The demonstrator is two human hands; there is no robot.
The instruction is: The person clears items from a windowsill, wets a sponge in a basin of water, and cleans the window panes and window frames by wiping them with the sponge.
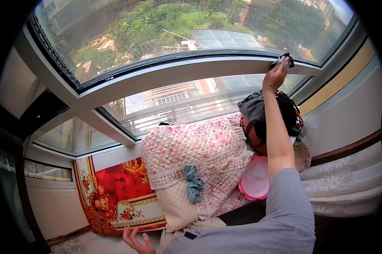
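The grip of the right hand (pixel 275 77) is clamped on a dark cloth (pixel 289 59), which is held at the right-hand part of the window rail (pixel 178 70); its long axis cannot be told. The left hand (pixel 138 241), fingers apart and nothing held, is placed well apart, by the red mat (pixel 123 180). Below the right forearm, 1 clothes pile (pixel 293 112) and 1 pink basin (pixel 255 178) are seen. On the quilt (pixel 186 144), 1 blue-green cloth (pixel 193 183) is laid. Leftward along the rail, no obstruction is seen.

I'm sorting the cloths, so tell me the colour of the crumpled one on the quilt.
The crumpled cloth is teal, clearest in the head view.
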